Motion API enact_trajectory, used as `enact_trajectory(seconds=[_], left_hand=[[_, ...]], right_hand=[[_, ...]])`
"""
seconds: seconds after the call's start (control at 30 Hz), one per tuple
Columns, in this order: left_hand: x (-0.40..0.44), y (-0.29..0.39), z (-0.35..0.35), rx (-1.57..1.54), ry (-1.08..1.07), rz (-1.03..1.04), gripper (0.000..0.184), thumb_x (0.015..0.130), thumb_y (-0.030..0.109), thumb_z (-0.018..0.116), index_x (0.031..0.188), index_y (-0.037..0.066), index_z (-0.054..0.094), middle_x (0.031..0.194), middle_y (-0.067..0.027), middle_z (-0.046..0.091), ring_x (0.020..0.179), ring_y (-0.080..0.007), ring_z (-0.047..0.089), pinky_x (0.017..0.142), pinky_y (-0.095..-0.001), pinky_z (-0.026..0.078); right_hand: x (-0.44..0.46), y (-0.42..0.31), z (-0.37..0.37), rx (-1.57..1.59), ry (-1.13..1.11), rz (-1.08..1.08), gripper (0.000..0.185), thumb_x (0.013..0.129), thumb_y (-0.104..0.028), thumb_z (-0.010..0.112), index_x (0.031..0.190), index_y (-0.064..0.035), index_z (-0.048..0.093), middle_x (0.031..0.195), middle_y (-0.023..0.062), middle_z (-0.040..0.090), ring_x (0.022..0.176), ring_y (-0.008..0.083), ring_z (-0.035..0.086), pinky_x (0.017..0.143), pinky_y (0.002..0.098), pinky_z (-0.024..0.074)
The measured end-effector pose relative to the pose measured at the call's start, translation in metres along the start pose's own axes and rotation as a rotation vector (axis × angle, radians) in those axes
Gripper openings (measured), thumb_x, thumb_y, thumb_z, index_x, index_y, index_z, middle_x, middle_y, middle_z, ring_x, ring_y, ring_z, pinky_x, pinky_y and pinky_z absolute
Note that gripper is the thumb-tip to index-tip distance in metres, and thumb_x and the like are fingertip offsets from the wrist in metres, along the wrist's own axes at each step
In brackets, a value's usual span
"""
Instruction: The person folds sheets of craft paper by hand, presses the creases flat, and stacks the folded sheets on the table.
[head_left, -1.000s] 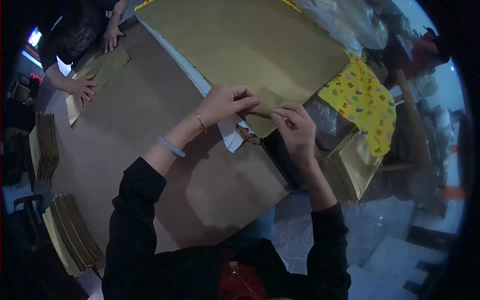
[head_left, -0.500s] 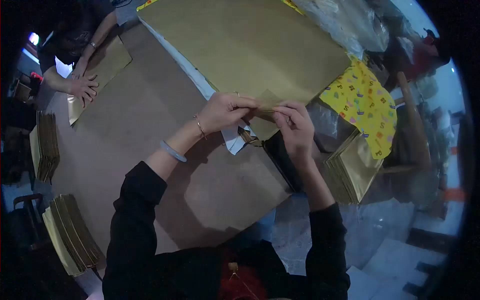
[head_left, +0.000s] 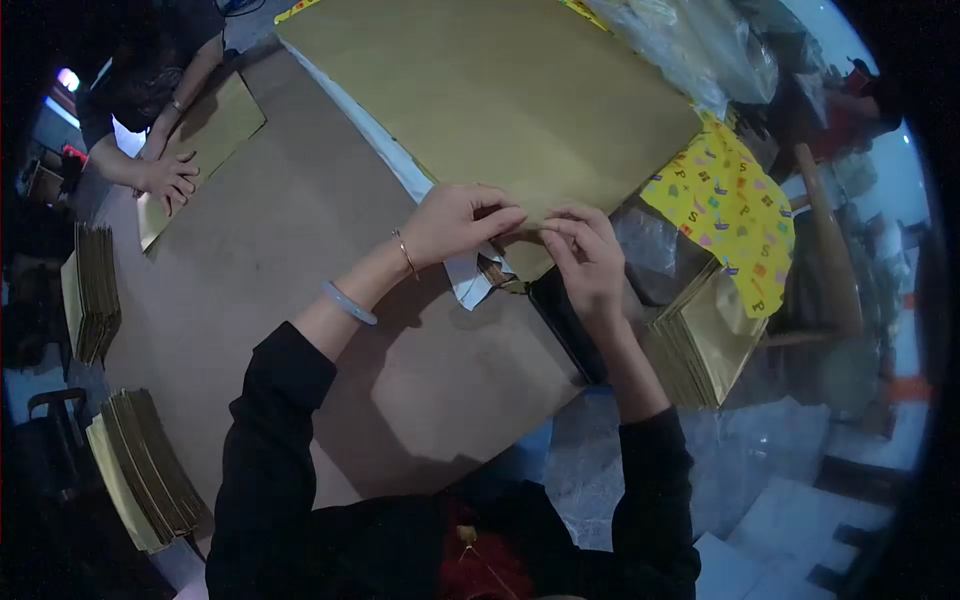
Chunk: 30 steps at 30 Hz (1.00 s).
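A large gold-brown paper sheet [head_left: 520, 90] lies flat on the far side of the table, its near corner under my hands. My left hand [head_left: 460, 222] is closed, thumb and fingers pinching the paper at that corner. Close beside it, my right hand [head_left: 588, 250] also pinches the paper between thumb and fingertips. The exact fold between the fingertips is mostly hidden. Crumpled white paper [head_left: 468, 284] sticks out below my left hand. A black, dark-sided object [head_left: 563, 325] lies under my right wrist.
Brown tabletop [head_left: 270, 210] spreads to the left. Folded gold paper stacks stand at the left edge [head_left: 150, 470], farther up [head_left: 92, 295] and at right [head_left: 708, 340]. Yellow printed paper [head_left: 725, 205] hangs at right. At upper left, a co-worker's hands [head_left: 168, 180] press a gold sheet [head_left: 225, 125].
The small paper flap that stood up between my hands has gone down out of sight. My left fingers have curled and shifted slightly right. The co-worker's hands have barely moved.
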<state>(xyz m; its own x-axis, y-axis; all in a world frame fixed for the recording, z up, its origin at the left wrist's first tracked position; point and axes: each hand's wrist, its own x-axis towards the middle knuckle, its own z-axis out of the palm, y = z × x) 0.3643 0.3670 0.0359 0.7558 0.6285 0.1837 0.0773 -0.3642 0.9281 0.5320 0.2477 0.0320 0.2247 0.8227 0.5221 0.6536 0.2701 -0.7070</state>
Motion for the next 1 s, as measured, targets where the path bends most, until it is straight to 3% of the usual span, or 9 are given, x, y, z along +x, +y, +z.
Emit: enact_trajectory(seconds=[0.37, 0.5, 0.57, 0.6, 0.7, 0.77, 0.83, 0.87, 1.0], left_hand=[[0.002, 0.014, 0.000, 0.085, -0.037, -0.146, 0.017, 0.091, 0.017, 0.062, 0.092, 0.001, 0.066, 0.076, 0.0006, 0.065, 0.069, -0.0037, 0.056, 0.063, -0.0221, 0.049], [-0.005, 0.009, 0.000, 0.013, -0.002, -0.066, 0.022, 0.088, 0.025, 0.065, 0.097, 0.006, 0.068, 0.081, -0.0069, 0.070, 0.072, -0.0123, 0.067, 0.065, -0.0253, 0.051], [-0.009, 0.010, 0.000, 0.152, 0.049, 0.148, 0.029, 0.085, 0.027, 0.068, 0.107, 0.007, 0.064, 0.085, -0.0088, 0.070, 0.072, -0.0166, 0.067, 0.066, -0.0274, 0.053], [-0.011, 0.004, 0.004, 0.113, 0.095, 0.217, 0.044, 0.081, 0.028, 0.072, 0.116, 0.006, 0.058, 0.095, -0.0116, 0.068, 0.083, -0.0219, 0.067, 0.074, -0.0319, 0.053], [-0.011, 0.010, 0.008, 0.147, 0.188, 0.329, 0.055, 0.074, 0.028, 0.077, 0.118, 0.004, 0.056, 0.106, -0.0142, 0.064, 0.099, -0.0274, 0.063, 0.086, -0.0362, 0.050], [-0.012, 0.011, 0.008, 0.214, 0.129, 0.248, 0.053, 0.072, 0.024, 0.077, 0.116, 0.003, 0.057, 0.113, -0.0142, 0.061, 0.109, -0.0296, 0.057, 0.093, -0.0392, 0.046], [-0.008, -0.001, 0.014, 0.559, 0.254, 0.578, 0.048, 0.074, 0.020, 0.075, 0.116, 0.004, 0.057, 0.111, -0.0136, 0.062, 0.106, -0.0300, 0.059, 0.092, -0.0411, 0.047], [-0.008, -0.001, 0.016, 0.520, 0.265, 0.552, 0.035, 0.076, 0.015, 0.071, 0.109, 0.006, 0.061, 0.106, -0.0116, 0.064, 0.105, -0.0280, 0.060, 0.092, -0.0423, 0.047], [-0.010, -0.012, 0.017, 0.539, 0.231, 0.581, 0.024, 0.076, 0.014, 0.070, 0.098, 0.007, 0.064, 0.100, -0.0094, 0.067, 0.105, -0.0251, 0.062, 0.093, -0.0421, 0.047]], right_hand=[[0.001, -0.001, -0.001, 0.003, 0.008, -0.008, 0.010, 0.079, -0.005, 0.068, 0.089, -0.0036, 0.067, 0.115, 0.0107, 0.057, 0.085, 0.0202, 0.059, 0.076, 0.0325, 0.0474], [-0.001, 0.002, 0.005, 0.103, 0.059, 0.032, 0.014, 0.079, -0.004, 0.069, 0.092, -0.0043, 0.065, 0.108, 0.0105, 0.057, 0.088, 0.0225, 0.057, 0.075, 0.0325, 0.0473], [0.000, 0.004, 0.004, 0.075, 0.066, 0.031, 0.015, 0.079, -0.004, 0.069, 0.094, -0.0050, 0.063, 0.102, 0.0098, 0.058, 0.089, 0.0239, 0.056, 0.074, 0.0324, 0.0465], [-0.001, 0.003, 0.003, 0.020, 0.063, 0.019, 0.015, 0.079, -0.004, 0.069, 0.093, -0.0050, 0.062, 0.100, 0.0094, 0.059, 0.089, 0.0246, 0.056, 0.073, 0.0321, 0.0462], [-0.002, 0.004, 0.004, -0.011, 0.079, 0.025, 0.016, 0.079, -0.004, 0.069, 0.093, -0.0051, 0.062, 0.096, 0.0085, 0.060, 0.088, 0.0257, 0.056, 0.071, 0.0321, 0.0457], [-0.005, 0.007, 0.006, 0.013, 0.093, 0.040, 0.017, 0.078, -0.004, 0.070, 0.093, -0.0052, 0.061, 0.095, 0.0080, 0.060, 0.087, 0.0261, 0.056, 0.071, 0.0324, 0.0455], [-0.005, 0.012, 0.006, -0.018, 0.074, -0.002, 0.025, 0.077, -0.006, 0.072, 0.099, -0.0065, 0.060, 0.099, 0.0097, 0.059, 0.088, 0.0266, 0.055, 0.071, 0.0322, 0.0455], [-0.005, 0.011, 0.007, -0.019, 0.075, -0.004, 0.025, 0.077, -0.006, 0.072, 0.099, -0.0065, 0.060, 0.099, 0.0097, 0.059, 0.088, 0.0266, 0.055, 0.071, 0.0322, 0.0455], [-0.005, -0.007, 0.006, -0.004, 0.183, -0.003, 0.047, 0.074, -0.008, 0.074, 0.117, -0.0097, 0.055, 0.106, 0.0127, 0.057, 0.090, 0.0278, 0.055, 0.074, 0.0341, 0.0447]])
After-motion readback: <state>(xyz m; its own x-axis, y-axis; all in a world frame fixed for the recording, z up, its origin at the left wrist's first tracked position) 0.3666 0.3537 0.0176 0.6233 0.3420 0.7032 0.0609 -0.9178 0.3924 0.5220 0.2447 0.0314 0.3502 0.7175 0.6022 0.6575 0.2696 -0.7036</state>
